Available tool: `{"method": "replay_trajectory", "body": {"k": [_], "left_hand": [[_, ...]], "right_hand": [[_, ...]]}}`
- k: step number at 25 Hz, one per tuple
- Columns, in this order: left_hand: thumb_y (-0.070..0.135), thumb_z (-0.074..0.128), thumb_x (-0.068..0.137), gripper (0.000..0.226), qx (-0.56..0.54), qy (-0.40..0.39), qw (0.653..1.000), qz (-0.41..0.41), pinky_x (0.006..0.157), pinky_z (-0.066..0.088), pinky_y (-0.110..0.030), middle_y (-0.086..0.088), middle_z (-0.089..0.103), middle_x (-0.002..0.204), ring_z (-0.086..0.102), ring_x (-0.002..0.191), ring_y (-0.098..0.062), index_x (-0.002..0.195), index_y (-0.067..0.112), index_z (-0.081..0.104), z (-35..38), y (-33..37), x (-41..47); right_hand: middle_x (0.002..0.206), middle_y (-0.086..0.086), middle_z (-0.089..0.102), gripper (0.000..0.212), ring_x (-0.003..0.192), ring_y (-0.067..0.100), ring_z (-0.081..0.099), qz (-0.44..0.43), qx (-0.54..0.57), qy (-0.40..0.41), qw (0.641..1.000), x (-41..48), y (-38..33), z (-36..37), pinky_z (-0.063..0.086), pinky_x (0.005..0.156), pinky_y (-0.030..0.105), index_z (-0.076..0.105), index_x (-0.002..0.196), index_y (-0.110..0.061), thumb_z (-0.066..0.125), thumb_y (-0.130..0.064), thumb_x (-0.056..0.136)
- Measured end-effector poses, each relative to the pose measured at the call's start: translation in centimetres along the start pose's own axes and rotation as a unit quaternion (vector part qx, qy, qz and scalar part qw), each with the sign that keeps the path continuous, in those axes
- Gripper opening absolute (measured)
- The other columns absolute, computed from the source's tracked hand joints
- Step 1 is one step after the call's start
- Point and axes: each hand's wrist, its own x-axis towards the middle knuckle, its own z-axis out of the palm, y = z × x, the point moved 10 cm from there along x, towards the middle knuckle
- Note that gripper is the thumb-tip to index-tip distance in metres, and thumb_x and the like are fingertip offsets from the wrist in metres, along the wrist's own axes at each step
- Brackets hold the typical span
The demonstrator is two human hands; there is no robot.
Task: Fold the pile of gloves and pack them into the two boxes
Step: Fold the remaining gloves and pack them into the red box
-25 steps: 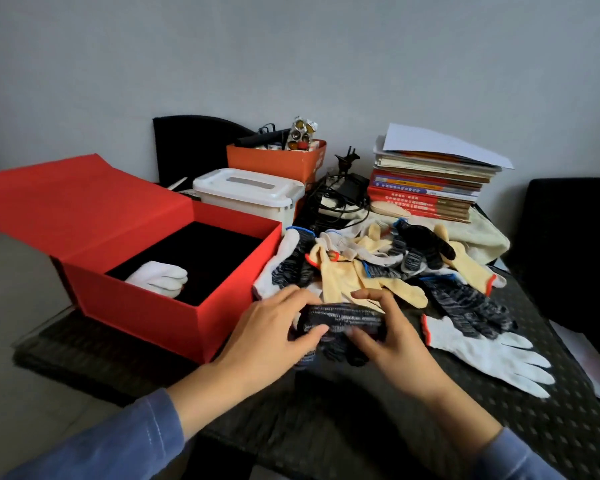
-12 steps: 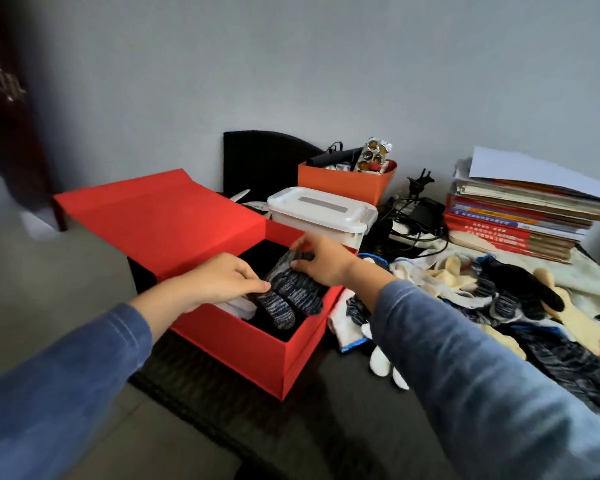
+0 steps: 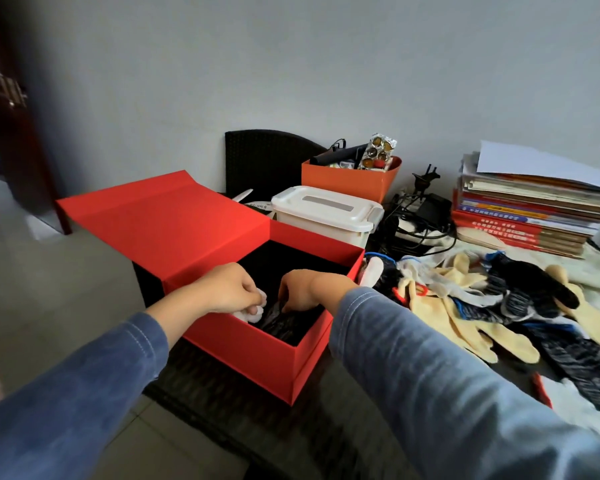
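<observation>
Right hand (image 3: 298, 289), fingers curled, pinches the folded dark grey speckled knit glove (image 3: 280, 320) low inside the open red cardboard box (image 3: 250, 358). Beside it the left hand (image 3: 229, 289) curls over a white knit glove (image 3: 253, 312), grip unclear. Seemingly placing; next, release and fetch from the glove pile (image 3: 465, 306).

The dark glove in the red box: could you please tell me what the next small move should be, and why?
Probably let go and draw the right hand back toward the pile. The dark glove already lies in the red box beside the white glove, which the left hand holds, while many gloves wait unfolded on the table.
</observation>
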Motion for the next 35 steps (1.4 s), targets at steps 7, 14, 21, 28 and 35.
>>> {"method": "replay_trajectory", "body": {"k": [7,14,21,28,35], "left_hand": [[0.009,0.056,0.089,0.022,-0.089,0.040,0.989,0.112,0.065,0.051,-0.020,0.006,0.074,0.072,0.069,0.074,-0.002,0.081,0.021,0.074,-0.2,7.5,-2.0],[0.012,0.057,0.090,0.019,-0.115,0.007,0.965,0.236,0.069,0.052,-0.023,0.007,0.074,0.074,0.069,0.077,-0.007,0.085,0.019,0.074,4.8,17.9,-3.9],[0.000,0.075,0.057,0.069,0.258,0.179,0.845,0.433,0.092,0.047,-0.033,0.000,0.059,0.130,0.053,0.120,-0.022,0.122,0.016,0.061,14.2,23.7,-1.9],[0.010,0.069,0.074,0.020,0.158,0.188,0.895,0.373,0.091,0.040,-0.038,0.001,0.066,0.112,0.053,0.114,-0.024,0.093,0.019,0.071,13.4,24.1,2.1],[0.024,0.054,0.089,0.010,-0.043,0.162,0.945,0.280,0.068,0.049,-0.035,0.009,0.067,0.089,0.060,0.080,-0.020,0.092,0.030,0.061,10.6,27.6,-0.4]], "right_hand": [[0.104,-0.002,0.067,0.033,0.096,0.016,0.063,-0.089,0.256,0.406,0.873,-10.9,6.0,-7.5,0.048,0.085,0.027,0.064,0.102,-0.015,0.048,0.004,0.080],[0.089,-0.013,0.064,0.032,0.083,0.016,0.063,0.202,0.233,0.473,0.825,-24.5,24.5,1.7,0.048,0.071,0.030,0.059,0.089,-0.029,0.053,0.002,0.082],[0.097,-0.008,0.063,0.029,0.091,0.010,0.058,0.249,0.268,0.396,0.842,-29.4,26.9,10.0,0.040,0.073,0.016,0.062,0.099,-0.024,0.054,-0.001,0.083],[0.095,-0.005,0.063,0.036,0.087,0.003,0.060,0.228,0.367,0.433,0.791,-30.2,26.8,11.2,0.045,0.070,0.009,0.059,0.093,-0.028,0.047,0.005,0.082],[0.147,-0.024,0.027,0.098,0.135,-0.010,0.022,0.116,0.377,0.435,0.810,-29.9,24.0,10.5,0.021,0.107,0.008,0.022,0.145,-0.032,0.071,-0.063,0.067]]}}
